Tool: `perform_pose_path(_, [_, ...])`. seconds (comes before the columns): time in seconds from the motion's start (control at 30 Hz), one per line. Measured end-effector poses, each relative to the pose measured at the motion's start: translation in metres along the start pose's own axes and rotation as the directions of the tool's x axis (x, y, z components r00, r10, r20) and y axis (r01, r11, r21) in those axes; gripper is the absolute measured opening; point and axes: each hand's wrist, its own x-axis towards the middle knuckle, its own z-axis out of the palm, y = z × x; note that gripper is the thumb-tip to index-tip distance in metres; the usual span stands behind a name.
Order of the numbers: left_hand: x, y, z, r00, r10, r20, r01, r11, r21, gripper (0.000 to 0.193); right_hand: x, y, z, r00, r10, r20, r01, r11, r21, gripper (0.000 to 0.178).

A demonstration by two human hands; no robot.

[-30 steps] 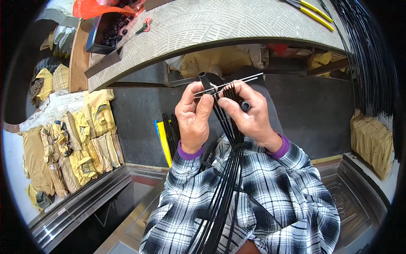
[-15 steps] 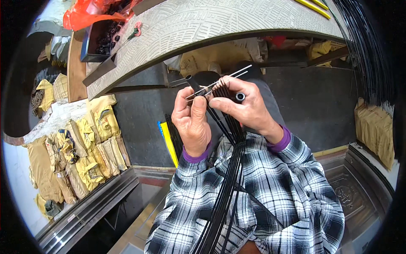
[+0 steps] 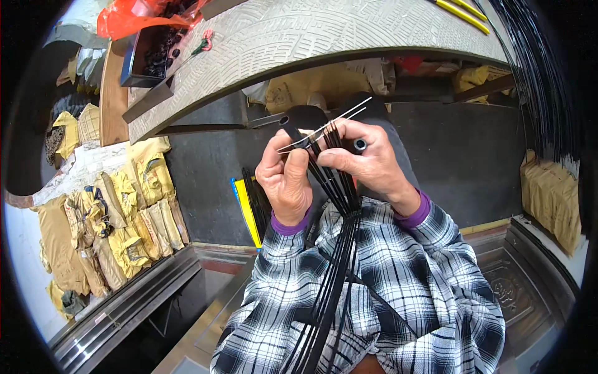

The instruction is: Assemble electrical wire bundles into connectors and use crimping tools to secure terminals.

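In front of my chest, my left hand (image 3: 286, 177) is closed, thumb and fingers pinching a short black tube (image 3: 290, 129) with an open upper end. Two thin pale metal wires (image 3: 346, 116) slant from this pinch up to the right, crossing the tops of several slim black rods (image 3: 335, 187). My right hand (image 3: 369, 159) is closed around the upper ends of those rods. A dark tube with a round, metal-rimmed open end (image 3: 360, 145) shows against its palm side. Lower down, the rods gather at a dark band (image 3: 352, 215) and run over my lap. Fingertips partly hide the contact points.
A curved grey worktop (image 3: 274, 47) lies ahead, bearing pink-handled snippers (image 3: 204, 42), a box of small black parts (image 3: 149, 59) and yellow handles (image 3: 462, 15). Black rods (image 3: 536, 75) hang at right. Brown paper packets (image 3: 118, 230) stand at left.
The rods in my right hand have fanned slightly apart. The black tube in my left hand has shifted a little right and its open end shows more.
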Motion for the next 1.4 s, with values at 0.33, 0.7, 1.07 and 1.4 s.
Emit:
perform_pose_path(0.33, [-0.002,0.005,0.007,0.998,-0.045,-0.043,0.039,0.989,-0.142,0.023,0.000,-0.005,0.011,0.995,-0.077,-0.058,0.073,0.994,-0.077,0.016])
perform_pose_path(0.7, [-0.005,0.003,0.008,0.994,-0.036,-0.101,0.024,0.993,-0.115,0.029,0.004,-0.007,0.011,0.993,0.120,-0.024,-0.120,0.993,0.000,0.019])
perform_pose_path(1.07, [0.009,-0.016,0.009,1.000,-0.003,-0.007,0.002,0.994,-0.111,0.036,0.012,-0.004,-0.030,0.932,-0.099,-0.350,0.062,0.991,-0.115,0.030])
perform_pose_path(1.4, [0.009,0.002,0.027,0.934,-0.356,0.005,0.306,0.794,-0.526,0.022,0.093,-0.091,-0.023,0.917,0.249,0.312,-0.091,0.891,-0.444,0.025])
